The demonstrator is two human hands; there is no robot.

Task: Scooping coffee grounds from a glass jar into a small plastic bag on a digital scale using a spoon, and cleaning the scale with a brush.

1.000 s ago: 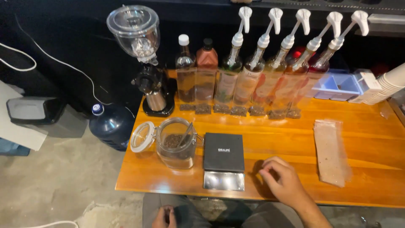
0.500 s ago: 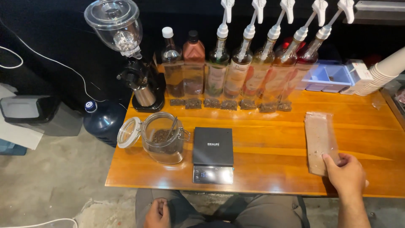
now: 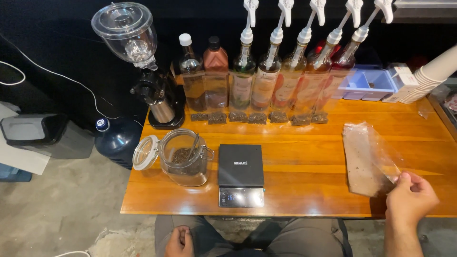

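My right hand (image 3: 410, 199) is at the right front of the wooden table (image 3: 304, 166), pinching the near corner of a clear plastic bag (image 3: 381, 152) and lifting it off a flat stack of bags (image 3: 361, 164). My left hand (image 3: 179, 242) rests on my lap below the table edge, loosely curled, holding nothing that I can see. A black digital scale (image 3: 241, 174) with a lit display sits at the front middle. Left of it stands an open glass jar (image 3: 183, 157) of dark grains with a spoon inside.
A coffee grinder (image 3: 151, 71) stands at the back left. A row of syrup bottles (image 3: 266, 81) with pumps lines the back, small filled packets (image 3: 257, 117) before them. Stacked paper cups (image 3: 435, 74) and a blue tray (image 3: 369, 83) are at back right. A water jug (image 3: 114, 138) stands on the floor.
My right hand moved from beside the scale to the bag stack on the right and took hold of one clear bag. My left hand stayed on my lap.
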